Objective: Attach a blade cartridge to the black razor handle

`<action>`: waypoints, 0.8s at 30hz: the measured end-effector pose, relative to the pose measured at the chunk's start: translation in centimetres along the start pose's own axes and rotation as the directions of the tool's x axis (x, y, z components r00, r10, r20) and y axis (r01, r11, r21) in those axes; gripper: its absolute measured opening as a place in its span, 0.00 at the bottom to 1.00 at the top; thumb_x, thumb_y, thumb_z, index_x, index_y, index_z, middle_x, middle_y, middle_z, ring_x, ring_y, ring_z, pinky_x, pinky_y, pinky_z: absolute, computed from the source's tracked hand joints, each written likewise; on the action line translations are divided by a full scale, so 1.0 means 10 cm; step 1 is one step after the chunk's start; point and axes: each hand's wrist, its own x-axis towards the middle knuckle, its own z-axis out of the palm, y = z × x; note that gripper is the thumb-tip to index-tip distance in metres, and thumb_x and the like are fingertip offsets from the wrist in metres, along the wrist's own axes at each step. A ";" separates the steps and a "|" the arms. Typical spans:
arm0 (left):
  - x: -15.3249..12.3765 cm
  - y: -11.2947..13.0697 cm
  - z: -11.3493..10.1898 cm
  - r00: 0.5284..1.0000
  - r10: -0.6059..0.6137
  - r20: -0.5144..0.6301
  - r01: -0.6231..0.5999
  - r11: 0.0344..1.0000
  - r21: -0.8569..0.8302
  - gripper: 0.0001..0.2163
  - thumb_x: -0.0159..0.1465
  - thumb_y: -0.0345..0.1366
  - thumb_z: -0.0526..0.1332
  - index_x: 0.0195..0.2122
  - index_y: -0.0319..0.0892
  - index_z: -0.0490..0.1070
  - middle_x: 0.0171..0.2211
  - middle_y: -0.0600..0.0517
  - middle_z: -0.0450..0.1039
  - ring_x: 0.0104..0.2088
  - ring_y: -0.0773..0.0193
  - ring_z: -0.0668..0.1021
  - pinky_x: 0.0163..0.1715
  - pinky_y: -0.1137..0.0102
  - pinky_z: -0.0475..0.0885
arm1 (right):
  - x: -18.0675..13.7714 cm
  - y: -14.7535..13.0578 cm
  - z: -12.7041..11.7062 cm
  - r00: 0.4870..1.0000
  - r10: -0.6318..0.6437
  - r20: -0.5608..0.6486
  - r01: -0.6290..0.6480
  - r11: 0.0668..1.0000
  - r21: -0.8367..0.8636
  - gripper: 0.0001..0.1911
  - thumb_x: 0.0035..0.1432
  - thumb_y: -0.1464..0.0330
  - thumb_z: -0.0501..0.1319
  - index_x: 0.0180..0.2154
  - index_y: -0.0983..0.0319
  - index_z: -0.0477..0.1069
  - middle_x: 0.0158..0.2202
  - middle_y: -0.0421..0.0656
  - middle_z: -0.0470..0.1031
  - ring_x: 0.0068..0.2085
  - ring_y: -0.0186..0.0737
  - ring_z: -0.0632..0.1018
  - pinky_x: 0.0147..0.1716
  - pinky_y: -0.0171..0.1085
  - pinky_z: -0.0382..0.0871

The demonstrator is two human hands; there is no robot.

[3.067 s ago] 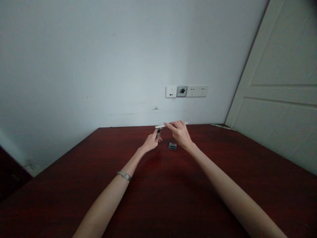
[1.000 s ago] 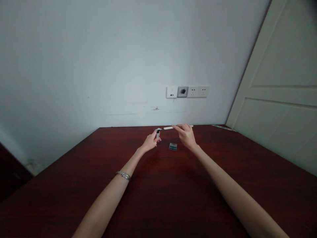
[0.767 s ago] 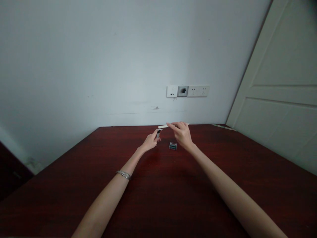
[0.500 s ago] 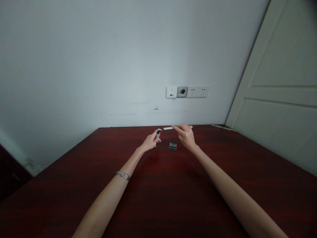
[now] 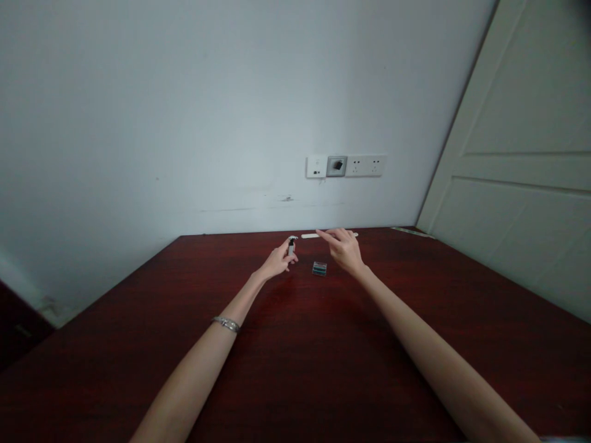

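In my left hand [image 5: 276, 261] is a small upright object [image 5: 290, 250] with a grey body, a black neck and a pale, forked-looking top; its exact kind is too small to make out. The fingers are closed around its body. My right hand [image 5: 344, 251] grips a thin, flat whitish stick [image 5: 309, 236], held level, with its rounded left end pointing towards the small object and apart from it. The other end shows past my knuckles. Between and below the hands, a small clear box [image 5: 319, 269] with dark teal contents lies on the table.
The dark red wooden table [image 5: 295, 369] meets a pale wall [image 5: 231, 123]. Sockets [image 5: 364, 165] and a switch plate are on that wall. A pale panelled door [image 5: 521, 215] stands at the right, near a thin flat strip [image 5: 412, 232] on the table's far edge.
The whole view has shifted slightly, so everything appears a little further left and up. Both hands keep about the same pose and hold on their things.
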 end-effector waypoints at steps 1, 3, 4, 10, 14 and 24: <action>0.00 -0.01 0.01 1.000 -0.004 -0.005 0.004 1.000 -0.005 0.16 0.58 0.28 0.53 0.48 0.42 0.58 0.33 0.51 0.72 0.31 0.69 0.75 0.19 0.81 0.70 | 0.00 0.00 -0.01 1.000 0.002 0.000 -0.002 1.000 -0.010 0.26 0.57 0.79 0.52 0.54 0.52 0.66 0.38 0.44 0.73 0.38 0.40 0.67 0.37 0.38 0.55; 0.00 -0.01 0.03 1.000 -0.013 -0.006 0.013 1.000 -0.004 0.17 0.58 0.28 0.53 0.49 0.42 0.58 0.32 0.52 0.72 0.31 0.69 0.75 0.19 0.81 0.70 | 0.04 -0.03 -0.03 1.000 -0.010 0.001 0.010 1.000 -0.023 0.26 0.57 0.78 0.52 0.55 0.51 0.65 0.38 0.44 0.72 0.37 0.40 0.67 0.36 0.39 0.55; 0.01 -0.01 0.04 1.000 -0.016 -0.005 0.016 1.000 -0.002 0.17 0.58 0.28 0.53 0.49 0.42 0.58 0.32 0.52 0.72 0.31 0.69 0.75 0.19 0.81 0.70 | 0.06 -0.06 -0.04 1.000 -0.025 0.007 0.025 0.999 -0.027 0.27 0.57 0.78 0.52 0.55 0.51 0.65 0.39 0.44 0.72 0.37 0.40 0.67 0.36 0.39 0.54; 0.02 0.01 0.05 1.000 -0.010 -0.006 0.010 0.999 -0.037 0.21 0.58 0.29 0.54 0.53 0.43 0.56 0.33 0.50 0.72 0.31 0.67 0.75 0.20 0.78 0.72 | 0.10 -0.11 -0.08 0.994 -0.096 0.047 0.097 0.995 -0.025 0.27 0.59 0.78 0.51 0.56 0.51 0.64 0.38 0.44 0.73 0.37 0.40 0.66 0.36 0.39 0.54; 0.02 -0.05 0.06 1.000 -0.006 0.015 0.006 0.998 -0.057 0.20 0.58 0.29 0.54 0.53 0.42 0.56 0.32 0.50 0.72 0.31 0.67 0.76 0.20 0.76 0.73 | 0.04 -0.02 -0.06 0.999 -0.043 0.016 0.044 0.999 -0.029 0.26 0.59 0.78 0.51 0.55 0.51 0.65 0.37 0.44 0.73 0.36 0.40 0.66 0.36 0.39 0.54; 0.04 0.00 0.13 0.999 -0.015 0.051 0.020 0.994 -0.105 0.23 0.59 0.29 0.54 0.56 0.43 0.52 0.32 0.50 0.71 0.30 0.66 0.76 0.21 0.75 0.74 | 0.08 -0.09 -0.06 0.998 -0.067 0.020 0.066 0.996 0.052 0.25 0.59 0.78 0.50 0.55 0.52 0.65 0.37 0.44 0.72 0.37 0.40 0.66 0.37 0.39 0.54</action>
